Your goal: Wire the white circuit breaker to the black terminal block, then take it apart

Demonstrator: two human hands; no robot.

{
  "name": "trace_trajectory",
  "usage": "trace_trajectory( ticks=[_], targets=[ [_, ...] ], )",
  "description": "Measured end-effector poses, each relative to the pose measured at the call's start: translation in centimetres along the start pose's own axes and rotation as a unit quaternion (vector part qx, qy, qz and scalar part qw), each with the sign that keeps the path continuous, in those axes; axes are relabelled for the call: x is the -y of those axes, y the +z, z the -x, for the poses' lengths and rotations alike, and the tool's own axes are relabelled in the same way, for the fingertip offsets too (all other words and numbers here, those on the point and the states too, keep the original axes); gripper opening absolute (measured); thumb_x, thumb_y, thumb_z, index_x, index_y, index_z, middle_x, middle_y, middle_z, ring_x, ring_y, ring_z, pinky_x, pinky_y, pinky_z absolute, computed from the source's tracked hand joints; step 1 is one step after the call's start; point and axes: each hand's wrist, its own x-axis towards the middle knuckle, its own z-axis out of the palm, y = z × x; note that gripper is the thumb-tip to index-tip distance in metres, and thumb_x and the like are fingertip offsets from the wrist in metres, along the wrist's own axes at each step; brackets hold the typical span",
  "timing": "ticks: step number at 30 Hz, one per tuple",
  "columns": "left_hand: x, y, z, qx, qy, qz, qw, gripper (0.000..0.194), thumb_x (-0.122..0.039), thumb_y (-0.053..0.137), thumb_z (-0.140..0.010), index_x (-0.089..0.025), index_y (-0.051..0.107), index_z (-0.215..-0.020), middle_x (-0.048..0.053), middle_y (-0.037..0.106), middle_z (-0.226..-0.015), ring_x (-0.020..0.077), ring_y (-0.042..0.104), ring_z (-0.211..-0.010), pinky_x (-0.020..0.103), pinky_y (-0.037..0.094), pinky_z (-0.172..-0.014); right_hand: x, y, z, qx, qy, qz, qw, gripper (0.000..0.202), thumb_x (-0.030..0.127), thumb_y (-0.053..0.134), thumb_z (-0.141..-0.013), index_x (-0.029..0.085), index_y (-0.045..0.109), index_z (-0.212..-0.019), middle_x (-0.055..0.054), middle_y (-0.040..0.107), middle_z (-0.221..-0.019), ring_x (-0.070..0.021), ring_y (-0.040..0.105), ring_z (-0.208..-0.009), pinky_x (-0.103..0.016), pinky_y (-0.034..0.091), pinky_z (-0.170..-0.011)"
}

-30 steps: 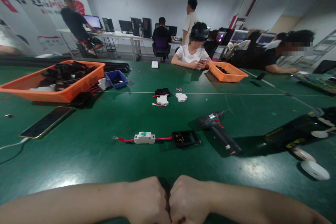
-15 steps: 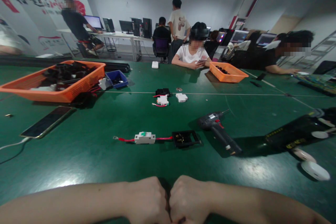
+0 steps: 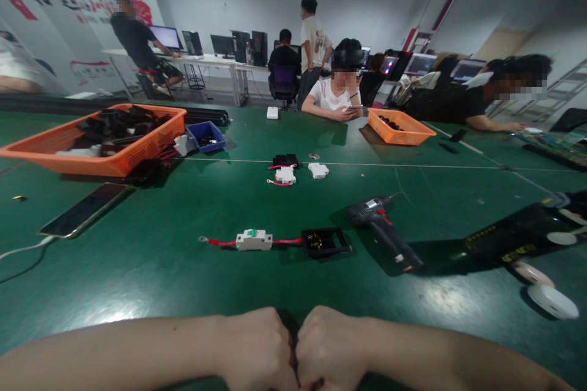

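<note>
Single head-worn view; looks forward and down across the green table (image 3: 183, 281) from its near edge

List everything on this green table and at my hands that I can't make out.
In the head view:
- Fingertips of left hand and right hand: curled under, toward the bottom edge.
- Black cylindrical object: right end cut off by the right edge; lettering blurred.
- Bottom of large orange basket: covered by its contents.
- Nearest circuit breaker: markings too small.
</note>
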Motion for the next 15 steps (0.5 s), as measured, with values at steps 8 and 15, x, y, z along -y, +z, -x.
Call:
trace_trajectory(
  ticks=[8,15],
  targets=[
    [-0.03,0.2,0.05,0.025,-0.007,-0.006,1.0,0.023,-0.029,0.07,-0.071,-0.023,0.051,-0.061,-0.005,0.055,-0.05,0.0132,0.054,-0.051,0.031,0.029,-0.039,-0.04,0.08,0.02,0.008,-0.008,0.008,1.0,0.027,0.031,0.064,-0.079,0.021,0.057,-0.054,0.005,0.062,-0.052,-0.0114,0.058,-0.056,-0.027,0.023,-0.043],
    [0.05,0.1,0.04,0.013,-0.001,-0.003,1.0,0.021,-0.027,0.069,-0.072,-0.023,0.051,-0.061,-0.006,0.056,-0.05,0.0128,0.055,-0.051,0.03,0.03,-0.041,-0.04,0.07,0.03,0.0,-0.012,0.008,1.0,0.026,0.031,0.064,-0.079,0.022,0.058,-0.056,0.005,0.063,-0.053,-0.0112,0.059,-0.057,-0.027,0.026,-0.045]
  ],
)
